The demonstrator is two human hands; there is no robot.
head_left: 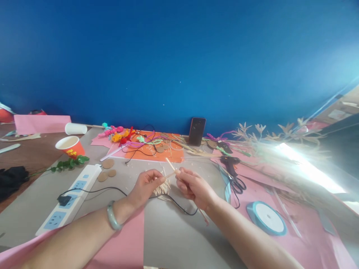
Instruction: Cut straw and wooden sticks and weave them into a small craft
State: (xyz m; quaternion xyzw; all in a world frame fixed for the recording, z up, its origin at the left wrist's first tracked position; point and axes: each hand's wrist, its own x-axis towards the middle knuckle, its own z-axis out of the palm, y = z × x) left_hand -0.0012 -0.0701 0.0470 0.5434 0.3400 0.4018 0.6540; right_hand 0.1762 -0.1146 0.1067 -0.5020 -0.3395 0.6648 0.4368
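My left hand [150, 185] is closed, thumb and fingers pinching one end of a thin pale stick [169, 175]. A second pale stick [169, 163] slants up from the fingertips of my right hand [193, 186], which is closed too. The two sticks meet or cross close to the right fingertips; whether they are joined I cannot tell. Below and between the hands lies a pile of short pale sticks [162, 188], partly hidden by my left hand. A black cable [179, 207] runs across the table just under both hands.
At left are a white power strip [71, 201], a red paper cup [70, 145] and cork-like discs [108, 163]. A phone [197, 131] leans on the blue wall. To the right lie a glue gun [230, 164], scissors [238, 184], a ribbon spool [266, 218] and dried stalks [259, 130].
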